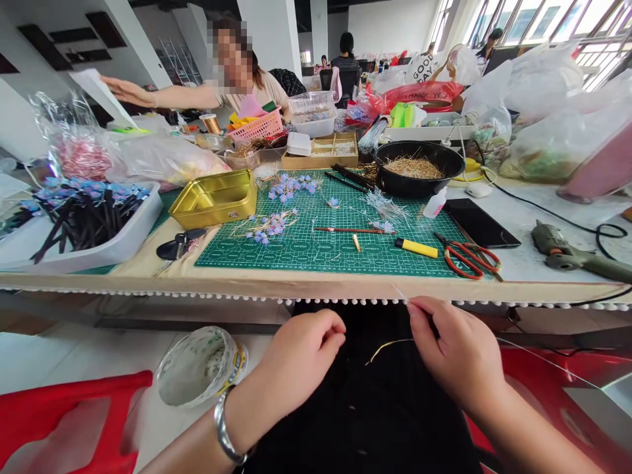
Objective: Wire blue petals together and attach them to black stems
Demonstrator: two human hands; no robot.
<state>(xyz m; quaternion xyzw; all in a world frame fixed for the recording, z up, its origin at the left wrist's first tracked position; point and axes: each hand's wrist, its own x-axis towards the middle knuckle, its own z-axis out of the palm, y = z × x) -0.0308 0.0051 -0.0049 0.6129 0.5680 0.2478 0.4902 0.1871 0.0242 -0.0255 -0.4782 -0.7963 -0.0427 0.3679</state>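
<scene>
Both my hands are below the table's front edge, over my black lap. My left hand (301,352) is closed in a loose fist; what it pinches is hidden. My right hand (457,349) pinches a thin clear wire (399,291) at its fingertips, and a fine yellow strand (388,345) runs between the two hands. A silver bracelet (224,431) sits on my left wrist. On the table ahead lies a green cutting mat (320,247) with small blue flowers (269,226), a yellow-handled knife (416,247) and red scissors (469,258).
A gold tin (214,197), a white tray of black stems (83,227), a black bowl of straw-like wires (417,170), a phone (481,224) and a rotary tool (573,253) are on the table. A person across reaches sideways. A round tub (200,365) and red stools are on the floor.
</scene>
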